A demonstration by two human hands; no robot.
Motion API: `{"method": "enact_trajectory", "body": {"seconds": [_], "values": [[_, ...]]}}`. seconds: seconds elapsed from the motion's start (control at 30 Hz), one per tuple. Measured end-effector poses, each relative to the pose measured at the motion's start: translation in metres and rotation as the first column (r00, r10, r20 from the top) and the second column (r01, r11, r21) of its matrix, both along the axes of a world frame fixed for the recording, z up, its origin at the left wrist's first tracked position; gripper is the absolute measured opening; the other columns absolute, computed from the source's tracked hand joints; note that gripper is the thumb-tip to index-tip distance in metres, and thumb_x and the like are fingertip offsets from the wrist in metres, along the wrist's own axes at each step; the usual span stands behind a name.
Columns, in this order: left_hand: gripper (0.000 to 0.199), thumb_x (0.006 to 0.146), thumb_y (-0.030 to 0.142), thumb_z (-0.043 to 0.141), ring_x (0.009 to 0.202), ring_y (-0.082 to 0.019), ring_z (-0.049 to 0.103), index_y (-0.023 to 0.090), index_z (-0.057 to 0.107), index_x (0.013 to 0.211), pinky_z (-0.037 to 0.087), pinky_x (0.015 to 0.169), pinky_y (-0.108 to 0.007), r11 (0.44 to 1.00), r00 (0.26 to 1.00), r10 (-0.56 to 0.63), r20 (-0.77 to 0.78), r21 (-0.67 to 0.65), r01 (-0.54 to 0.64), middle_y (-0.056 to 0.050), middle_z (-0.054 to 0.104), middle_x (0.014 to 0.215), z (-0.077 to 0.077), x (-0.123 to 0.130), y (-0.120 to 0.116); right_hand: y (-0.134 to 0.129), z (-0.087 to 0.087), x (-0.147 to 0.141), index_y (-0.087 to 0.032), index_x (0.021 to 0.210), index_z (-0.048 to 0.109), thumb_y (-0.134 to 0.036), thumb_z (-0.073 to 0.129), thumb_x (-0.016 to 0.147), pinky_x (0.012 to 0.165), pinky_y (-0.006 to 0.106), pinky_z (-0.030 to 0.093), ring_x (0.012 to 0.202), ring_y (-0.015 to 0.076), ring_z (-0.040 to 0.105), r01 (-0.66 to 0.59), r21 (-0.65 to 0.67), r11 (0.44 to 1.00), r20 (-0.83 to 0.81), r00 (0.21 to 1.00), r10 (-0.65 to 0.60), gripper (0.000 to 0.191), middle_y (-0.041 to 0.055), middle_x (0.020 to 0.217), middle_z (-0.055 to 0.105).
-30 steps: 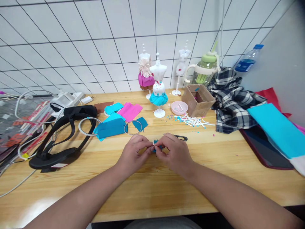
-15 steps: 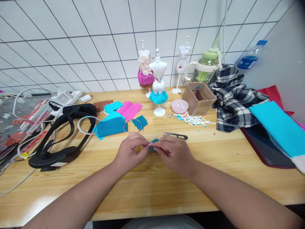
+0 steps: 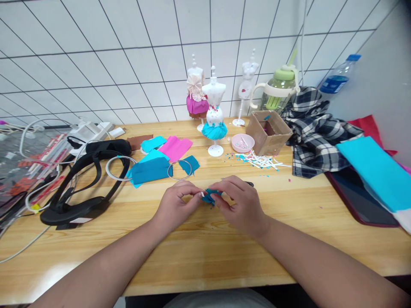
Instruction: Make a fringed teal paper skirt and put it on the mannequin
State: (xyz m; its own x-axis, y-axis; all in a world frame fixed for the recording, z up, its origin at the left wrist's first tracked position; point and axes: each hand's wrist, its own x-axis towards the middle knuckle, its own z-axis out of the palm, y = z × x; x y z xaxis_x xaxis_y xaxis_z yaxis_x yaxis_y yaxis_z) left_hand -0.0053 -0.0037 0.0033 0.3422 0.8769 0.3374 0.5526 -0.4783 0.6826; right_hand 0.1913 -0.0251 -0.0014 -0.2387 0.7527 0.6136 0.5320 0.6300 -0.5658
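A small gathered piece of dark teal fabric (image 3: 210,196) is between my two hands, just above the wooden table. My left hand (image 3: 180,201) pinches a small white strip at the fabric's left edge. On the other side, my right hand (image 3: 239,203) has its thumb and forefinger around the fabric's right edge. Mostly covered by my right hand, the thread snips (image 3: 249,184) show only their black end. Beyond my hands a white mannequin (image 3: 214,112) stands upright in a turquoise skirt.
Teal and pink cloth pieces (image 3: 150,170) and metal rings lie left of centre. A black headset (image 3: 96,171) sits further left. Behind right are a pink bowl (image 3: 243,143), paper strips (image 3: 260,161), a cardboard box (image 3: 269,139) and a plaid cloth (image 3: 313,128).
My right hand has shifted slightly and its fingers have spread, so more of the teal fabric shows. It now covers most of the snips. The view has moved very slightly.
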Motion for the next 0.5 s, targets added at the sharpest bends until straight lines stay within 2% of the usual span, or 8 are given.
{"method": "enact_trajectory", "body": {"seconds": [0.1, 0.17, 0.33, 0.5], "values": [[0.015, 0.08, 0.02, 0.061, 0.064, -0.015, 0.064, 0.02, 0.071, 0.069, 0.05, 0.063, -0.025, 1.0, 1.0, 0.016, -0.008, -0.012, -0.016, -0.001, 0.07, 0.067, 0.0021, 0.0019, -0.0005, -0.0011, -0.0009, -0.0001, -0.022, 0.092, 0.07, -0.018, 0.059, 0.09, 0.071, 0.026, 0.05, 0.077, 0.0139, 0.064, -0.081, 0.113, 0.99, -0.004, 0.997, 0.082, 0.012, 0.0032, 0.083, 0.07], [0.015, 0.079, 0.02, 0.061, 0.062, -0.014, 0.063, 0.02, 0.069, 0.066, 0.049, 0.061, -0.024, 1.0, 1.0, 0.013, -0.004, -0.014, -0.014, -0.001, 0.069, 0.065, 0.0032, 0.0029, -0.0007, -0.0005, -0.0033, -0.0002, -0.022, 0.093, 0.071, -0.019, 0.06, 0.09, 0.071, 0.027, 0.05, 0.077, 0.0138, 0.065, -0.119, 0.142, 0.983, 0.033, 0.993, 0.116, 0.012, 0.0029, 0.083, 0.071], [0.015, 0.078, 0.019, 0.06, 0.06, -0.013, 0.062, 0.019, 0.067, 0.064, 0.048, 0.059, -0.023, 0.999, 1.0, 0.0, -0.008, -0.037, 0.0, 0.0, 0.067, 0.063, 0.0022, 0.0028, -0.0006, 0.0041, -0.0081, -0.0003, -0.022, 0.101, 0.072, -0.021, 0.058, 0.091, 0.075, 0.029, 0.05, 0.08, 0.0156, 0.066, -0.115, 0.037, 0.993, 0.141, 0.984, 0.109, 0.017, 0.0036, 0.088, 0.073], [0.016, 0.08, 0.02, 0.059, 0.061, -0.013, 0.062, 0.019, 0.066, 0.066, 0.047, 0.06, -0.023, 0.997, 1.0, -0.018, -0.005, -0.07, 0.017, 0.0, 0.067, 0.064, 0.0003, 0.0018, -0.0009, 0.0049, -0.0075, -0.0008, -0.021, 0.096, 0.071, -0.02, 0.061, 0.089, 0.073, 0.027, 0.049, 0.079, 0.0148, 0.065, -0.096, -0.058, 0.994, 0.079, 0.992, 0.1, 0.013, 0.0027, 0.087, 0.072]]}}
